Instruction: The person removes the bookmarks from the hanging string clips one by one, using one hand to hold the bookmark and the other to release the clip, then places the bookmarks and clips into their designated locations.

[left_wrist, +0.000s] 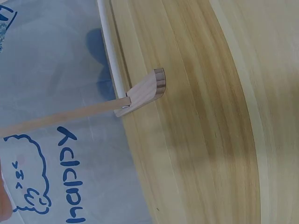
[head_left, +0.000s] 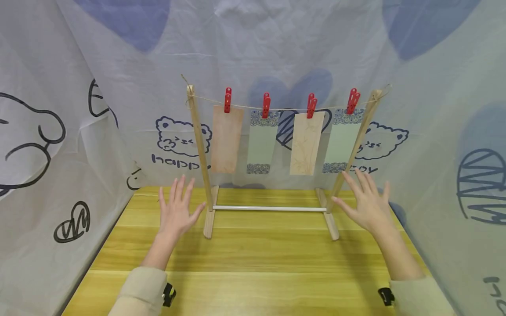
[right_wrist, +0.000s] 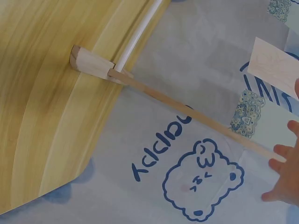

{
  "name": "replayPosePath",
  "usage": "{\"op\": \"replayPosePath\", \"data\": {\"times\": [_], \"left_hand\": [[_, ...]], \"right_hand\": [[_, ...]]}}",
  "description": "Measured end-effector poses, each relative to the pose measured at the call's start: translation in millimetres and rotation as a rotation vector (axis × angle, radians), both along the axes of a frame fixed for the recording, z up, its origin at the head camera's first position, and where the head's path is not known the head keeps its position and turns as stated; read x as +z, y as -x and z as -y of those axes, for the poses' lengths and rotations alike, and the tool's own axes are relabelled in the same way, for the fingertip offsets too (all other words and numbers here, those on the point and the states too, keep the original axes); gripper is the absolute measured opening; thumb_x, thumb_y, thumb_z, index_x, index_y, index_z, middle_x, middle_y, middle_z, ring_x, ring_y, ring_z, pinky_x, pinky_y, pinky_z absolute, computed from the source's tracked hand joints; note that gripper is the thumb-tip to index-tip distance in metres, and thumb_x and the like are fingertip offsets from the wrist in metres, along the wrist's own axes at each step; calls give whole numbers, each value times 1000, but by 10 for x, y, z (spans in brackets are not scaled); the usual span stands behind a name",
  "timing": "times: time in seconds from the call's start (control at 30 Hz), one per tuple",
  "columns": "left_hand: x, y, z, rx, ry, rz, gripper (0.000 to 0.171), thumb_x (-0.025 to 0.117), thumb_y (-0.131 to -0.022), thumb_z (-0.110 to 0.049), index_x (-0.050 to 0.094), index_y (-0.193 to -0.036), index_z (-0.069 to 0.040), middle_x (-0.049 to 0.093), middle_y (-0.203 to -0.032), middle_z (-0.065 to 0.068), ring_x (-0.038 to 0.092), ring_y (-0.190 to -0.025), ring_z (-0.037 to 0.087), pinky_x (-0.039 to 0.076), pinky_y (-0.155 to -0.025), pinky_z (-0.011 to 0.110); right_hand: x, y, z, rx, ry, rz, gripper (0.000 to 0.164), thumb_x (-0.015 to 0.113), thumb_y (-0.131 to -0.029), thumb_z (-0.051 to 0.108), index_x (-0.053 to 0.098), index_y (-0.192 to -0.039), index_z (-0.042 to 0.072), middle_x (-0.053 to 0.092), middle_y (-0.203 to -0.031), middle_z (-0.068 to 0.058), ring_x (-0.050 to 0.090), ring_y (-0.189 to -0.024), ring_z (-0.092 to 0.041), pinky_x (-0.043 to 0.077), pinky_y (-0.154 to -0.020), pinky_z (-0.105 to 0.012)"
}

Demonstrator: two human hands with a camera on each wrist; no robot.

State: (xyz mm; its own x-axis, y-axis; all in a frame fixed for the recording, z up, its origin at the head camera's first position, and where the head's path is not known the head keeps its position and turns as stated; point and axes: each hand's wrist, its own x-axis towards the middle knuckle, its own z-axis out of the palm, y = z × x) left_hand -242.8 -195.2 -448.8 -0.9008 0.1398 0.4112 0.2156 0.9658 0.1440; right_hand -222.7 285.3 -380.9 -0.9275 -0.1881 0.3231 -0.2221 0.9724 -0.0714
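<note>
Both hands are held up with spread fingers and hold nothing. My left hand is beside the left post of a wooden rack; my right hand is beside the right post. Whether either thumb touches a post, I cannot tell. A thin string runs between the post tops. Red clothespins clip several paper cards to it: a pinkish card, a pale green card with blue patterned bands, a cream card, and another banded green card at the right.
A white rod joins the rack's wooden feet on the wood-grain table. Behind and at both sides hangs pale cloth printed with hearts and bear faces.
</note>
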Motion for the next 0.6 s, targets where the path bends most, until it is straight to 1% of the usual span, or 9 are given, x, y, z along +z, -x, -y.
{"op": "replayPosePath", "data": {"times": [0.1, 0.2, 0.3, 0.4, 0.5, 0.6], "left_hand": [[15, 33, -8, -20, -34, -77, 71, 41, -89, -55, 23, -143, -13, 18, -148, 15, 12, -136, 33, -8, -106, 52], [41, 82, -14, -51, -47, -174, 68, 33, -90, -58, 29, -138, -10, 27, -142, 18, 22, -131, 35, -1, -107, 53], [82, 136, -21, -101, -55, -277, 67, 24, -91, -59, 36, -132, -7, 31, -136, 19, 30, -124, 37, 8, -106, 54], [113, 193, -30, -141, -55, -369, 65, 22, -91, -57, 39, -126, -5, 35, -131, 20, 33, -119, 38, 15, -103, 55], [138, 245, -46, -164, -64, -424, 62, 24, -92, -55, 40, -124, -4, 37, -127, 21, 35, -115, 38, 18, -102, 55], [163, 286, -59, -174, -74, -455, 58, 26, -93, -52, 40, -122, -4, 37, -122, 22, 36, -111, 38, 21, -99, 54]], "right_hand": [[-1, 19, 25, 16, 20, -66, 73, 46, -86, 59, 20, -145, 24, 21, -147, -17, 20, -132, -38, -9, -102, -60], [4, 44, 53, 34, 46, -131, 67, 51, -86, 54, 32, -140, 19, 30, -142, -17, 27, -128, -37, -3, -105, -57], [19, 76, 82, 59, 66, -191, 63, 55, -84, 50, 39, -135, 16, 35, -137, -17, 31, -125, -36, 4, -105, -57], [44, 109, 117, 83, 66, -241, 61, 53, -85, 50, 40, -133, 14, 38, -133, -18, 35, -121, -37, 8, -105, -55], [71, 142, 162, 105, 74, -284, 61, 50, -86, 53, 42, -131, 14, 41, -129, -18, 37, -117, -38, 12, -104, -54], [115, 179, 226, 132, 77, -314, 61, 47, -86, 57, 44, -129, 13, 43, -127, -18, 39, -116, -38, 16, -102, -53]]}}
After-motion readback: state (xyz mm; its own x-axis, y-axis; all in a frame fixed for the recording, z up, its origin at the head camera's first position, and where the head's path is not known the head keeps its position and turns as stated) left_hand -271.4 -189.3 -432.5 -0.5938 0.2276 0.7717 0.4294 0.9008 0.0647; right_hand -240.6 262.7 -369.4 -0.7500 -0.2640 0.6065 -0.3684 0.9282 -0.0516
